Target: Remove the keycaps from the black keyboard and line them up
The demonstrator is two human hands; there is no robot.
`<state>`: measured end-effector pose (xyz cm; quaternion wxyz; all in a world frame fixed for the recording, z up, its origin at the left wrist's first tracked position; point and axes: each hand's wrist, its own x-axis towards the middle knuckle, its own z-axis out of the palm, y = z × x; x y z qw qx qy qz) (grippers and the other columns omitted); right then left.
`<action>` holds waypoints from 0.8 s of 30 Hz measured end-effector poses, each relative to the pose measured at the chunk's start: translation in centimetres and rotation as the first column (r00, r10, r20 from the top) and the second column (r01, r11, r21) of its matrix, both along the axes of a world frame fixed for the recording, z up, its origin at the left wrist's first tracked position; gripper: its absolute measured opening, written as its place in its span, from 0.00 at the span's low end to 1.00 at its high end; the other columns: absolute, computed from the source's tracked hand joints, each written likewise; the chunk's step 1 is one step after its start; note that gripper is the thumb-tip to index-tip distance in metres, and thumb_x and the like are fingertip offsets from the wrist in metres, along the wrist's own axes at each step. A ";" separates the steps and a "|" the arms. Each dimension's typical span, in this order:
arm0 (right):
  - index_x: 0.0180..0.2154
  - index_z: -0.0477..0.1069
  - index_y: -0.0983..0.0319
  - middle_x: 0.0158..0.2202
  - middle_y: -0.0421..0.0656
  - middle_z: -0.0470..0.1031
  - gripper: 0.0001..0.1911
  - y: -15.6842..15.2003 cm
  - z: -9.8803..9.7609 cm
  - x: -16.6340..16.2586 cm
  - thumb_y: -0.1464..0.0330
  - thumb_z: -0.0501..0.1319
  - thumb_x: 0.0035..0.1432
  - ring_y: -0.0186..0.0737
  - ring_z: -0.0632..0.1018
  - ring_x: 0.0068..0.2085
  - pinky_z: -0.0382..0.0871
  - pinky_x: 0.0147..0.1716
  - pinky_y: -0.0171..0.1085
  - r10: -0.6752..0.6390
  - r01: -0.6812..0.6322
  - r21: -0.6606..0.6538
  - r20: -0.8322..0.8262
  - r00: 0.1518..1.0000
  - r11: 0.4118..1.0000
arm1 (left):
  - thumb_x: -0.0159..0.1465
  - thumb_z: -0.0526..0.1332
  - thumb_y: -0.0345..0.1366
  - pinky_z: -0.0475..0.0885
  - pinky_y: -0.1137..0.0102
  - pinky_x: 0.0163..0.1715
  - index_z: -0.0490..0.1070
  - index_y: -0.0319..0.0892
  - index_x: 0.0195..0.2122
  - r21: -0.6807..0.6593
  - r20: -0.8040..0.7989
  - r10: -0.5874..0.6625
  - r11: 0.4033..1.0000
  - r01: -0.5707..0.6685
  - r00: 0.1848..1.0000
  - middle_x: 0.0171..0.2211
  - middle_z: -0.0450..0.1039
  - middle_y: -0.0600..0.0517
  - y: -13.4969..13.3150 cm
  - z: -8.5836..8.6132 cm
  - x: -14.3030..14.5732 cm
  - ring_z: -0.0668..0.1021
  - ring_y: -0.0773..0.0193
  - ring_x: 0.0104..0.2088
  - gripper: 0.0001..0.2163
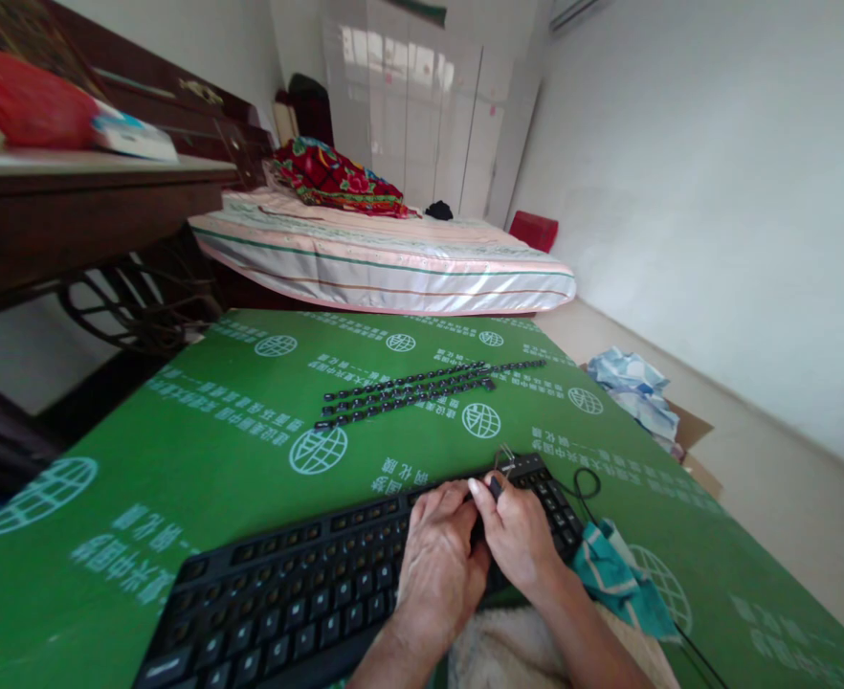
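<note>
A black keyboard [299, 584] lies at a slant along the near side of the green table cover. Its upper rows show bare key sockets, while lower keys keep their caps. My right hand [519, 536] is closed over the keyboard's right part, pinching a small black piece; thin wire loops of what looks like a keycap puller [506, 459] stick out beyond the fingers. Against it, my left hand [442, 545] rests on the keyboard with bent fingers closed together; their tips are mostly hidden. Beyond the keyboard, several loose black keycaps [408, 390] lie in rows.
A teal checked cloth [619, 579] and black cable [586, 488] lie right of the keyboard. Beige fabric [515, 651] sits under my right forearm. Past the green table [199, 459] stands a bed [393, 258]; a sewing-machine table [92, 201] is left, a cardboard box [693, 428] right.
</note>
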<state>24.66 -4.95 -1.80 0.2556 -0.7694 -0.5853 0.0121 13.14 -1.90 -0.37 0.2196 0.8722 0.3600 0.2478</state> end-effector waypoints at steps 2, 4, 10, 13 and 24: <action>0.30 0.66 0.62 0.24 0.46 0.76 0.24 0.0 -0.2 0.1 0.58 0.39 0.66 0.40 0.78 0.28 0.59 0.26 0.33 0.000 0.000 0.010 -0.014 1.000 1.000 | 0.56 0.57 0.26 0.63 0.58 0.52 0.73 0.41 0.45 -0.001 0.001 0.003 1.000 -0.003 1.000 0.47 0.73 0.46 0.1 -0.1 0.1 0.71 0.55 0.48 0.16; 0.30 0.66 0.62 0.24 0.46 0.76 0.24 -0.1 -0.3 0.1 0.58 0.39 0.66 0.40 0.78 0.28 0.60 0.27 0.33 0.000 0.000 0.020 -0.037 0.999 1.000 | 0.56 0.57 0.25 0.63 0.58 0.51 0.73 0.41 0.44 0.000 -0.005 0.013 1.000 -0.013 1.000 0.46 0.73 0.46 0.1 -0.2 0.2 0.71 0.55 0.48 0.16; 0.28 0.65 0.61 0.23 0.45 0.74 0.23 -0.3 -0.3 0.2 0.58 0.41 0.65 0.40 0.77 0.27 0.61 0.27 0.32 0.013 -0.006 0.064 -0.124 0.992 0.998 | 0.58 0.56 0.24 0.63 0.58 0.50 0.74 0.43 0.43 0.016 -0.019 0.033 0.999 -0.033 0.999 0.45 0.73 0.47 0.0 -0.4 0.5 0.71 0.56 0.48 0.15; 0.26 0.65 0.61 0.22 0.44 0.73 0.22 -0.4 0.0 0.2 0.58 0.43 0.64 0.39 0.76 0.25 0.61 0.26 0.32 0.008 0.007 0.093 -0.163 0.987 0.996 | 0.59 0.55 0.25 0.64 0.59 0.49 0.73 0.45 0.42 0.020 -0.009 0.035 0.999 -0.035 0.999 0.45 0.73 0.49 0.0 -0.4 0.6 0.71 0.57 0.47 0.14; 0.22 0.59 0.59 0.14 0.35 0.61 0.20 -0.7 1.0 0.7 0.57 0.47 0.62 0.33 0.67 0.18 0.60 0.23 0.31 0.050 0.029 0.164 -0.454 0.890 0.986 | 0.56 0.59 0.24 0.63 0.61 0.49 0.72 0.45 0.41 -0.022 0.086 0.006 1.000 -0.004 0.996 0.43 0.75 0.52 -0.1 -0.2 0.2 0.72 0.59 0.46 0.14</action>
